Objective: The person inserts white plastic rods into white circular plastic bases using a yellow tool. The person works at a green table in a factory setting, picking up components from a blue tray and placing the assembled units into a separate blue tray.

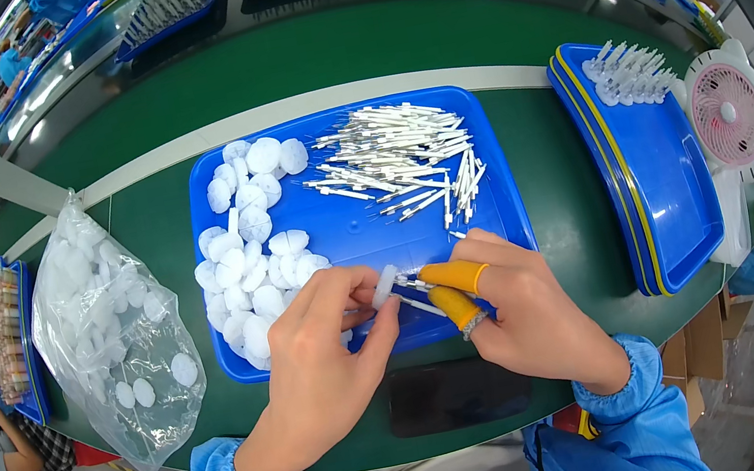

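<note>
In front of me lies a blue tray (363, 243) with a heap of round white plastic discs (253, 256) on its left side and a loose pile of thin white rods with dark tips (399, 157) on its right. My left hand (324, 364) pinches one white disc (385, 286) on edge between thumb and fingers, over the tray's near edge. Yellow finger covers sit on the thumb and index finger of my right hand (534, 309). Closed on a few thin white rods (420, 300), that hand brings their ends up against the disc. Whether a rod is inside the disc, I cannot tell.
A clear plastic bag of white discs (109, 330) lies left. On the right are stacked blue and yellow trays (665, 197) holding upright rods in discs (629, 73), and a pink fan (728, 107). A dark phone (454, 394) lies nearest me. Filled trays (170, 11) line the back.
</note>
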`<state>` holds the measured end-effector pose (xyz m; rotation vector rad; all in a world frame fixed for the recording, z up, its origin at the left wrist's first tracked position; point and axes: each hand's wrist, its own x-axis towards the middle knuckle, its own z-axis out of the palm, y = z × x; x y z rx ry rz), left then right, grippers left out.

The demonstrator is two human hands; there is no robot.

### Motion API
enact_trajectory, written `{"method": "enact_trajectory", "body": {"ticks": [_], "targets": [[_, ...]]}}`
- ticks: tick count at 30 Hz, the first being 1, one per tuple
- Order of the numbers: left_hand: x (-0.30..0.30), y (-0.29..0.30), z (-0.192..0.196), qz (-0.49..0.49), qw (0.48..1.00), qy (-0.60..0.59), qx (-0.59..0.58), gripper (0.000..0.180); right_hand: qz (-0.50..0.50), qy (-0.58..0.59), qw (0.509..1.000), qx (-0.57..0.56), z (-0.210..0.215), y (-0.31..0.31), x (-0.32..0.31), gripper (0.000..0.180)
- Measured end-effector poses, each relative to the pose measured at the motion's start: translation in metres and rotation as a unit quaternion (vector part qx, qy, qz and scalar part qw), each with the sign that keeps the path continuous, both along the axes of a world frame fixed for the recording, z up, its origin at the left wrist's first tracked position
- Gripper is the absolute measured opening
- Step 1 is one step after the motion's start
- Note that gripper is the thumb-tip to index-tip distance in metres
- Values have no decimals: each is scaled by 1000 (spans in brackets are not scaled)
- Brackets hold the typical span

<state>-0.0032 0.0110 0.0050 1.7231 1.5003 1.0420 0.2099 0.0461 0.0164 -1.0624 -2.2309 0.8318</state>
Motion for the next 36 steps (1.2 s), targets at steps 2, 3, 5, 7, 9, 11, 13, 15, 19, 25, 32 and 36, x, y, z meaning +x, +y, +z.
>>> {"method": "enact_trajectory", "body": {"ticks": [2, 3, 5, 7, 9, 11, 13, 15, 19, 25, 32, 36], "targets": [[-2, -1, -1, 0, 1000, -2, -19, 18, 0, -6, 1000, 18, -1, 0, -2, 37], [-1, -1, 0, -2, 1000, -1, -18, 17, 4, 3, 1000, 13, -2, -1, -2, 40], [-1, -1, 2, -4, 1000, 2, -17, 16, 14, 21, 1000, 5, -5, -5, -5, 45], [2, 0, 0, -5, 1000, 10, -7, 17, 5, 28, 999, 16, -9, -10, -9, 43], [4, -1, -3, -6, 1000, 13, 14, 18, -2, 35, 999, 24, -11, -14, -12, 40], [4, -2, -8, -5, 999, 10, 47, 19, -7, 42, 999, 28, -13, -16, -14, 37], [3, -3, -10, -7, 998, 17, 57, 20, -25, 43, 999, 18, -13, -17, -15, 35], [3, -4, -10, -6, 997, 22, 68, 21, -38, 45, 998, 18, -13, -18, -16, 35], [5, -6, -9, -1, 996, 25, 83, 21, -52, 71, 996, 28, -13, -21, -19, 36], [8, -12, -7, -5, 997, 30, 65, 22, -75, 97, 990, 68, -21, -25, -24, 35], [9, -9, -11, -9, 998, 25, 49, 22, -58, 62, 996, 8, -17, -13, -14, 33], [0, -4, 0, 32, 999, -4, 20, 16, -125, -120, 978, 115, -5, 7, 17, 32]]}}
